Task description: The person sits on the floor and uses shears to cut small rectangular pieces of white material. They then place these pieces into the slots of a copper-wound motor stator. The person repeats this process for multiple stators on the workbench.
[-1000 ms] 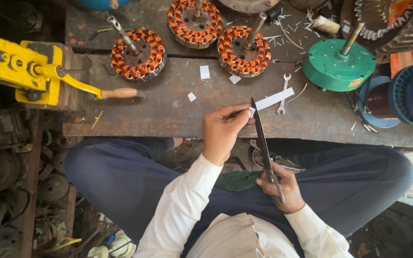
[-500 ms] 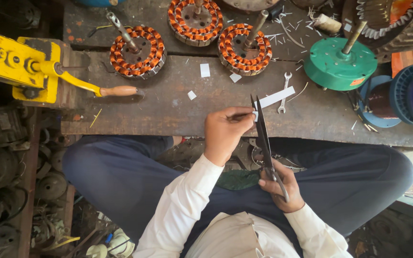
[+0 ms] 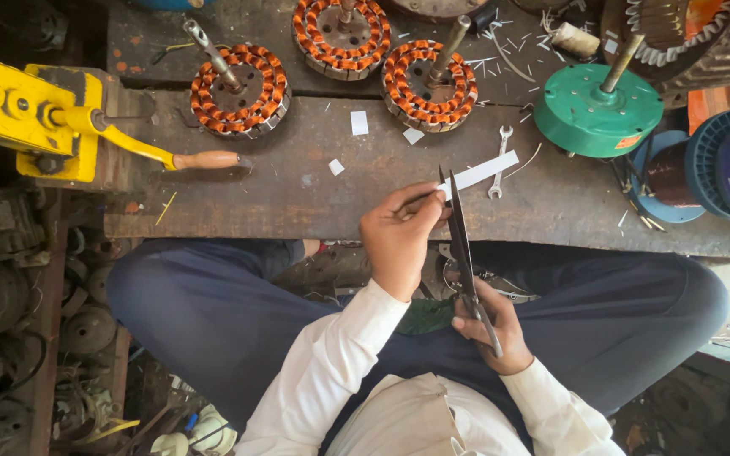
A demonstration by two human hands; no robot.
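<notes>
Head view: left hand (image 3: pixel 399 232) pinching the white paper strip (image 3: pixel 482 175) between thumb and fingertips over the wooden bench (image 3: pixel 297 198), strip running out toward two o'clock. Right hand (image 3: pixel 492 325) wrapped round the scissors (image 3: pixel 460 228), blades nearly closed at the strip's near end. Best kept taut, square to the blades, fingertips clear.

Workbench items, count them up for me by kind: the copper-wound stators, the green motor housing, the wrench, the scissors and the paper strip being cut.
Copper-wound stators: 3
Green motor housing: 1
Wrench: 1
Scissors, in the right hand: 1
White paper strip, held by the left hand: 1
Total: 7
</notes>
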